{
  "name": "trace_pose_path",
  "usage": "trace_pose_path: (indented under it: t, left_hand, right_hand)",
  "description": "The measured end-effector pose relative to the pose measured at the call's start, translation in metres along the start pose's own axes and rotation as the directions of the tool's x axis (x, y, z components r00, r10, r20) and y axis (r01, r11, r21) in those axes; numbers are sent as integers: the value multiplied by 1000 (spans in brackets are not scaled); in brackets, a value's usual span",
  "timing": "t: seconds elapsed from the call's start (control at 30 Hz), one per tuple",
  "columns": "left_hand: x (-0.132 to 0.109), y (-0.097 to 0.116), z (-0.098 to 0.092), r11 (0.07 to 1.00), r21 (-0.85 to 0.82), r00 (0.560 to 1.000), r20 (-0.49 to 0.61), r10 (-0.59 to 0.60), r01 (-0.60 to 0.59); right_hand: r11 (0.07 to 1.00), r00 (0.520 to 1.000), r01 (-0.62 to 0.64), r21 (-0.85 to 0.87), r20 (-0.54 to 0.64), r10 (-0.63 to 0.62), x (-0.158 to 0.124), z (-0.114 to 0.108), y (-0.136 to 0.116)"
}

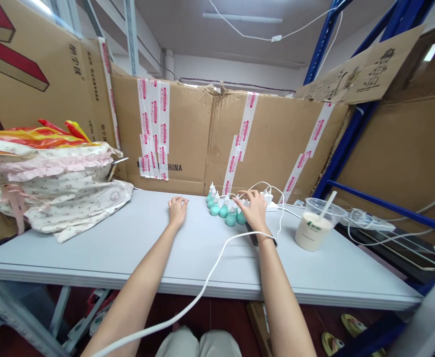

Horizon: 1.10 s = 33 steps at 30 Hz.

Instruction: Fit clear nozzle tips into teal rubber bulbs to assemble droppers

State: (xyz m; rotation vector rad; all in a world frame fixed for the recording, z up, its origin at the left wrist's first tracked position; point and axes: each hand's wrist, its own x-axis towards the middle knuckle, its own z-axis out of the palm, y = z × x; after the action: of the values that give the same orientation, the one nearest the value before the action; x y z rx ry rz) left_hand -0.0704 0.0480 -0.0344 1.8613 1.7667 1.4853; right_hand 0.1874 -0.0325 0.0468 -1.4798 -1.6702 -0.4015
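**Small teal bottles (231,218) and two bare hands at a pale grey table (143,223)**

Head view, looking forward and down. The bottles, each with a white pointed tip, stand upright in a close cluster towards the back of the table, between the two hands. The right hand (255,210) is at the right side of the cluster, its thumb and forefinger spread apart beside the nearest tips; it partly hides the bottles there, and whether it grasps one cannot be told. The left hand (177,212) rests on the table to the left of the cluster, well apart from it, with fingers loosely curled; whether anything lies within them cannot be told.

A white cable (217,258) rises from the foreground and passes across the right wrist. Below that wrist lies a dark flat object (253,239), partly covered by the arm. Behind the right hand, a white plug (267,197) stands by a white power strip (272,207). Further right is a clear cup (312,233) of pale drink with a white straw (328,202). A floral cloth bag (68,173) occupies the left end, and taped cardboard (191,134) forms the back wall.
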Motion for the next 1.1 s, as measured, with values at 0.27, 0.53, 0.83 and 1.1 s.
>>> trace_pose_path:
  t: [0.27, 0.53, 0.83, 1.1]
  left_hand:
    - [0, 9, -7, 998, 55, 999, 24, -24, 23]
    - [1, 14, -8, 998, 59, 1000, 7, 12, -13]
    - [-4, 14, -7, 992, 85, 996, 36, 86, -88]
    - [-6, 25, -7, 984, 32, 983, -35, 177, -176]
  right_hand:
    - [975, 921, -222, 32, -322, 220, 5, 4, 21]
    - [986, 984, -164, 44, -62, 166, 7, 5, 26]
    - [964, 928, -240, -114, 263, 262, 1, 8, 29]
    - [931, 908, -366, 20, -213, 361, 3, -19, 14]
